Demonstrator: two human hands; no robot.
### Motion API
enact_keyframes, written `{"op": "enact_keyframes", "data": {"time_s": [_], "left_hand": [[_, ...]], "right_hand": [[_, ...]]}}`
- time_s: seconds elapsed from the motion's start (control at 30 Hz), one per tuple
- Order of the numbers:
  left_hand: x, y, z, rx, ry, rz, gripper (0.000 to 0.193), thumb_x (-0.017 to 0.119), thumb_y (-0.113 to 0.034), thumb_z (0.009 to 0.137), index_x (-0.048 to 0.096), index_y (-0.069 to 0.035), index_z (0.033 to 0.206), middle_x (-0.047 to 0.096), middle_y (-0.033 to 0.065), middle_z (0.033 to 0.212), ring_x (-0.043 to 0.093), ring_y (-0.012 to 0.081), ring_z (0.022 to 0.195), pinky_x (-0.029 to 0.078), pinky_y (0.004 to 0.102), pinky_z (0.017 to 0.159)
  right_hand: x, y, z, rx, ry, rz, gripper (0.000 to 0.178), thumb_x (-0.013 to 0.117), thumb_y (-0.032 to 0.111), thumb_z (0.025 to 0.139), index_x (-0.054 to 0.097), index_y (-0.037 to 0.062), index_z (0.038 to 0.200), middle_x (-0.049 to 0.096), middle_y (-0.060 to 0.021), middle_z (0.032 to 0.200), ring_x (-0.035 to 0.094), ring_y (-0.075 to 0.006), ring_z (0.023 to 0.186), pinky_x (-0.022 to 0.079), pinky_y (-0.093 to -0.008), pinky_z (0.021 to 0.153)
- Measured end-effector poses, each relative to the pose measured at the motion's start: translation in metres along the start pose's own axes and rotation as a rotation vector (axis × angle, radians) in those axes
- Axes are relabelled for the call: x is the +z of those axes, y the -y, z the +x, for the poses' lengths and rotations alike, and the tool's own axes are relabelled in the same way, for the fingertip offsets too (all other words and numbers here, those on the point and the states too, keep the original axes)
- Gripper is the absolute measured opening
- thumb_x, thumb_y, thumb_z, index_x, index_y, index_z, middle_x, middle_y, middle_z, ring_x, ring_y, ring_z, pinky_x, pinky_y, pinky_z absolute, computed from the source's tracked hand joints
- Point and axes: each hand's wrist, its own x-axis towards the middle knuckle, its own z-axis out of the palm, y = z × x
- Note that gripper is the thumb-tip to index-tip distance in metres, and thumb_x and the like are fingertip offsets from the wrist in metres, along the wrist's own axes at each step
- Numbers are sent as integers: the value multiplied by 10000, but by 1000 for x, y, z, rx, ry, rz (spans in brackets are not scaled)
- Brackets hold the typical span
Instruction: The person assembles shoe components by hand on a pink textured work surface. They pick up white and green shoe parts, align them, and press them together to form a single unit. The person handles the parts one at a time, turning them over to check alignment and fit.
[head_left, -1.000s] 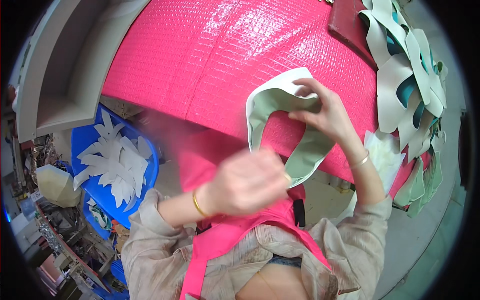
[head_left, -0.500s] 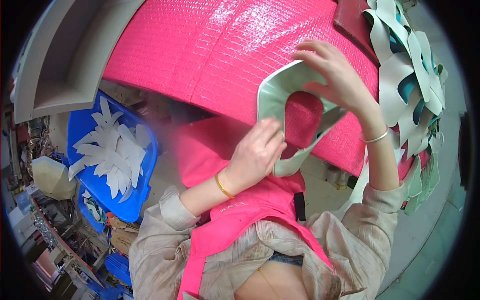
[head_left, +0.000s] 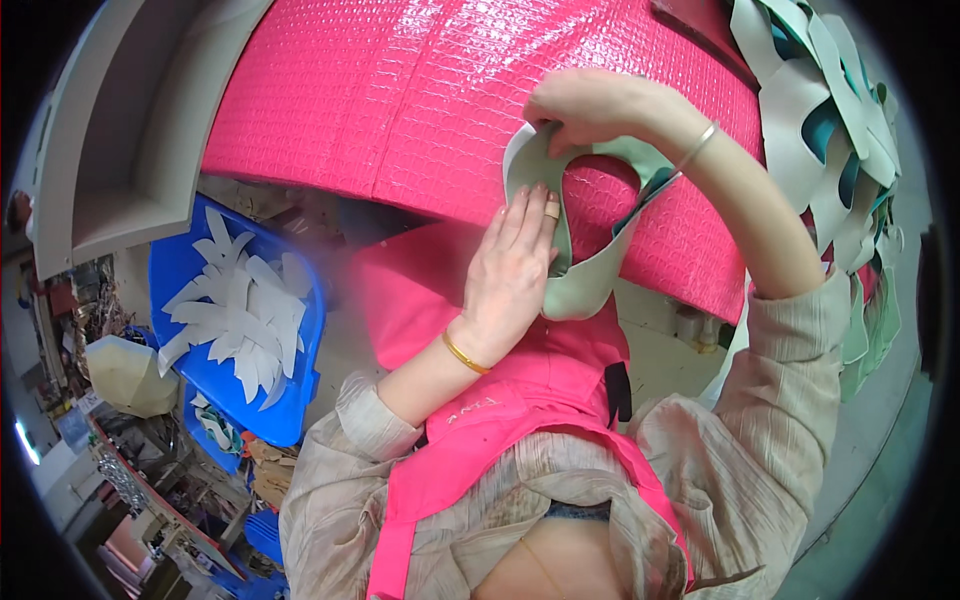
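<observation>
A pale green shoe upper, curved into a loop with a wide opening, lies partly on the pink-covered work surface and hangs over its near edge. My left hand rests on the upper's left side, its fingers stretched out and lying along the edge of the material. At the far end, my right hand is bent over with curled fingers gripping the upper's top edge. The right fingertips are partly hidden behind the hand. A darker green lining shows inside the upper's right side.
Several similar uppers hang in a stack at the right. A dark red board lies at the far right. To the left, a blue bin holds white offcuts, below a grey open box. My pink apron reaches the surface's edge.
My right hand has moved left and turned over, closing on the upper's far edge. My left hand has shifted up and flattened from a pinch. The upper's lower end has risen slightly.
</observation>
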Motion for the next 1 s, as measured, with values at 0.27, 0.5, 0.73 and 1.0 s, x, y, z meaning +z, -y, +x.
{"op": "enact_keyframes", "data": {"time_s": [0.27, 0.5, 0.73, 1.0], "left_hand": [[-6, -4, 29, -50, 255, 127, 408, 599, -118, 721, 512, 20, 1095, 489, 122, 1106, 484, 244, 961, 418, 348, 823], [12, 14, 34, 61, -87, 23, 366, 612, -144, 730, 538, 5, 1056, 501, 95, 1024, 486, 233, 867, 435, 335, 767], [18, 14, 46, 95, -155, 30, 401, 632, -142, 718, 534, 18, 1072, 523, 108, 1093, 498, 244, 938, 444, 342, 816], [17, 19, 57, 118, -89, -19, 390, 626, -148, 724, 552, -18, 1084, 525, 101, 1102, 500, 253, 983, 439, 342, 844]], "right_hand": [[6, -11, 20, 62, 65, -11, 304, 709, 188, 639, 633, -1, 864, 619, -176, 777, 604, -326, 755, 477, -399, 672], [-5, -23, 5, 174, 108, 12, 324, 717, 196, 632, 634, -3, 873, 625, -171, 760, 615, -309, 717, 483, -383, 635], [-5, -30, 0, 255, 125, 54, 321, 717, 206, 629, 632, -15, 845, 620, -172, 715, 612, -291, 655, 471, -376, 589], [-16, -26, -12, 366, 194, 53, 375, 733, 253, 608, 635, -14, 852, 628, -160, 701, 614, -275, 629, 463, -380, 565]]}}
